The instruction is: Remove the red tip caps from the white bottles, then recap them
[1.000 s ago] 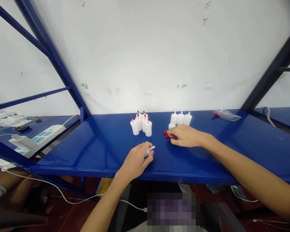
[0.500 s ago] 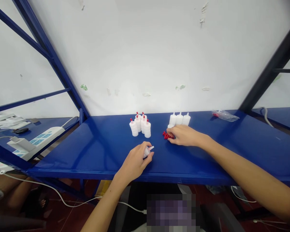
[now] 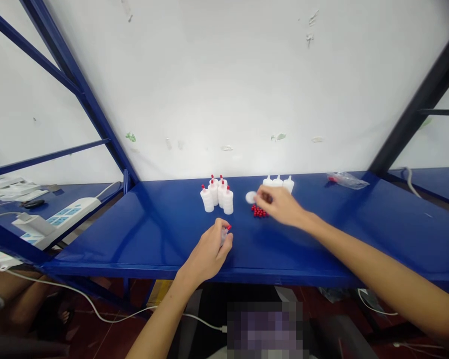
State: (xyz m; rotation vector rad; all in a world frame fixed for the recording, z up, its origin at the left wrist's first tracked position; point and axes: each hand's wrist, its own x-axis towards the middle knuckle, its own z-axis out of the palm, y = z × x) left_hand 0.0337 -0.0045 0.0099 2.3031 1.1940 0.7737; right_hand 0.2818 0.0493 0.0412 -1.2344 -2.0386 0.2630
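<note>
My left hand is closed round a small white bottle with a red cap on its tip, near the table's front edge. Blurred by motion, my right hand pinches a white object with a round end, seemingly a bottle; the rest of it is hidden by the fingers. Just below that lies a pile of small red caps. Several white bottles with red caps stand upright in a group left of the pile. Behind my right hand stand white bottles with uncapped tips.
A clear plastic bag with something red inside lies at the back right of the blue table. At the left are a white power strip and blue frame posts. A person's legs show at the lower left.
The bottle in my left hand had a bare white tip and now shows a red cap. My right hand has risen off the caps, and the white round end beside it has moved left.
</note>
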